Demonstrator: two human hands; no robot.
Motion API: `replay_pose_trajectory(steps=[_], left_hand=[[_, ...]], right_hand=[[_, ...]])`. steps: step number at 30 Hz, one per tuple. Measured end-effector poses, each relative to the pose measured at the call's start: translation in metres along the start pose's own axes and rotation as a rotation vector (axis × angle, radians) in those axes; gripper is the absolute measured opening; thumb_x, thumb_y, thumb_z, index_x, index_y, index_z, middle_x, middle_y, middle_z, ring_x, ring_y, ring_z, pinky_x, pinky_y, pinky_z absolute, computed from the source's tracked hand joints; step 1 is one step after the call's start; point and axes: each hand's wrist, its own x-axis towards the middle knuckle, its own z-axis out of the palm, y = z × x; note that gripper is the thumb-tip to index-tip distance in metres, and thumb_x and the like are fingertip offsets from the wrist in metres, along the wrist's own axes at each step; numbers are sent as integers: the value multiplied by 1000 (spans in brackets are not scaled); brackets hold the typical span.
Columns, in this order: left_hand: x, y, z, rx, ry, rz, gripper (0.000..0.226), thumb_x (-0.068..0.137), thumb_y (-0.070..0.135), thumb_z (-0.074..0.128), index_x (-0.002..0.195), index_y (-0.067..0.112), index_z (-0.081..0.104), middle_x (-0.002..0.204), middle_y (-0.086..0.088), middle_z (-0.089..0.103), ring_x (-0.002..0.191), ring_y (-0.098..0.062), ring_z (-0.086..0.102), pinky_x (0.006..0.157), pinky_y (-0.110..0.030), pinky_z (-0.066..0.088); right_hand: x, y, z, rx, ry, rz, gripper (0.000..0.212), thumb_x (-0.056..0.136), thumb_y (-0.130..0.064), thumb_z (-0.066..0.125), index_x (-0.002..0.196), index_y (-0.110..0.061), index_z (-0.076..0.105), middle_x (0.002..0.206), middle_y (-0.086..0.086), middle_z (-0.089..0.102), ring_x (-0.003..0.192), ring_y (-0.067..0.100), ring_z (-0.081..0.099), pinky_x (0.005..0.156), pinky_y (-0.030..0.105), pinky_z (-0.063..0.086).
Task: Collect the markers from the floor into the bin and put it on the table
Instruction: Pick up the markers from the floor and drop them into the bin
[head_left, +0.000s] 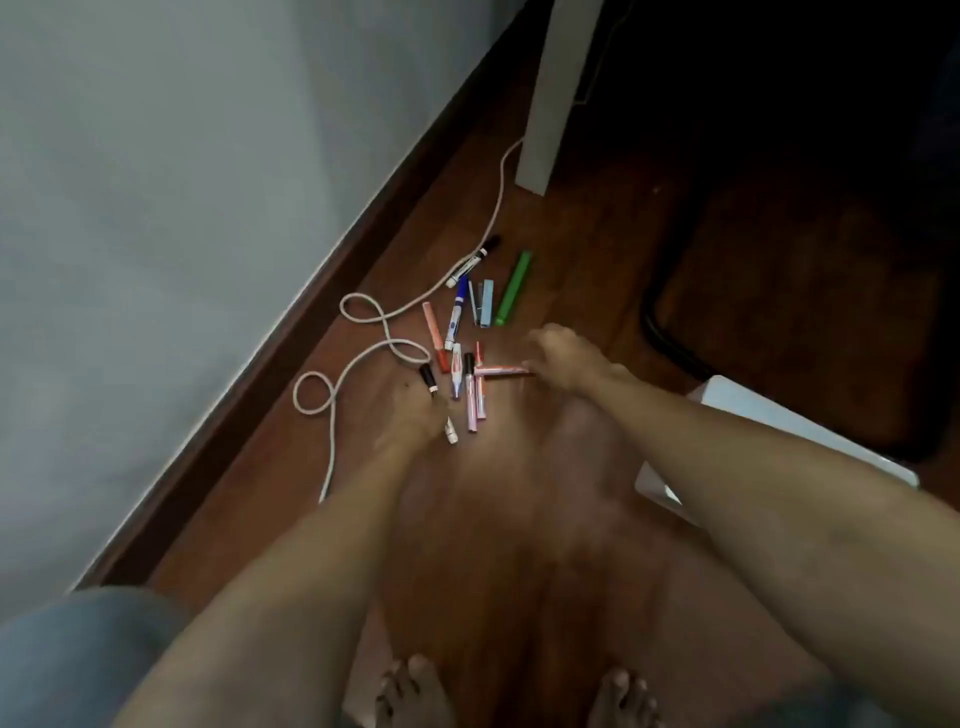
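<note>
Floor (519, 519): dark wood, running under both outstretched arms; a pale wall meets it well off past the left hand.
Bin (779, 415): a white container, partly hidden under the right forearm, lying behind the right hand and nearer the person; I judge it to be the bin.
Cable (363, 358): a white cord looping just beyond the left hand, one loop close to the nearest markers.
Markers (462, 338): a scattered cluster on the floor between and ahead of both hands; a green marker (513, 288) lies farthest out, beyond the right hand.
Right hand (563, 358): fingers curled, fingertips pinching the end of a pink marker (501, 370) that lies crosswise.
Left hand (415, 410): closed around a black-capped marker (428, 379), whose two ends stick out of the fist.
Risk: with each hand already loaded, reaching for more could spill a marker or roll others away; sweeping near the cord could snag it and drag markers along.
</note>
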Motion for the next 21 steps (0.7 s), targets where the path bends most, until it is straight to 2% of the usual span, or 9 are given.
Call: replay_pose_trajectory(steps=[1, 3, 4, 6, 8, 11, 14, 18, 21], left_hand=[[5, -3, 12, -38, 4, -12, 38, 89, 31, 49, 104, 1, 67, 111, -23, 69, 107, -41, 65, 90, -40, 51], [15, -2, 33, -75, -15, -157, 35, 94, 23, 48, 109, -1, 68, 119, -25, 67, 115, -40, 61, 94, -38, 48], [17, -4, 42, -88, -22, -232, 36, 95, 23, 48, 113, -1, 67, 121, -25, 66, 117, -40, 60, 95, -37, 47], [22, -8, 58, -104, 3, -266, 38, 94, 29, 51, 120, 4, 64, 126, -23, 64, 119, -39, 59, 97, -37, 47], [24, -10, 70, -144, 49, -251, 38, 93, 27, 52, 124, 7, 61, 127, -22, 64, 117, -39, 60, 96, -38, 47], [19, -4, 68, -115, 59, -201, 32, 95, 19, 50, 122, 4, 62, 126, -24, 64, 118, -39, 60, 96, -38, 46], [14, 9, 51, -76, 20, -171, 32, 96, 18, 50, 116, -2, 65, 123, -26, 65, 116, -39, 61, 90, -37, 46], [10, 56, 24, -113, 39, -63, 32, 98, 20, 50, 109, -5, 68, 114, -28, 68, 109, -40, 65, 78, -38, 45], [1, 112, 13, -33, 31, 71, 39, 97, 25, 52, 108, -9, 68, 112, -29, 68, 109, -41, 64, 84, -40, 47]], right_hand=[[9, 3, 13, -19, 10, -5, 44, 93, -34, 60, 132, -15, 56, 132, 14, 54, 123, 34, 56, 99, 40, 46], [25, 13, 37, -37, 48, -2, 42, 91, -31, 62, 129, -15, 57, 131, 14, 53, 121, 36, 56, 100, 41, 46], [27, 16, 49, -47, 33, 10, 41, 89, -29, 63, 128, -15, 58, 131, 14, 52, 121, 36, 56, 101, 41, 46], [30, 19, 73, -58, 38, 9, 42, 88, -27, 65, 129, -16, 60, 138, 16, 48, 128, 36, 48, 105, 41, 42], [28, 23, 91, -27, 97, 36, 36, 91, -23, 60, 127, -17, 63, 142, 16, 45, 134, 36, 41, 108, 41, 39], [17, 26, 108, 49, 175, 124, 31, 93, -14, 52, 121, -15, 65, 129, 15, 52, 125, 36, 48, 100, 39, 41], [1, 21, 108, 157, 190, 191, 30, 93, -14, 54, 119, -12, 67, 128, 16, 53, 120, 36, 51, 100, 37, 42], [-26, 18, 62, 255, 302, 212, 30, 90, -22, 62, 118, -9, 66, 123, 15, 55, 116, 37, 54, 96, 39, 46], [-56, 27, 15, 328, 454, 252, 26, 90, -20, 63, 114, -10, 66, 117, 16, 56, 109, 37, 57, 89, 42, 49]])
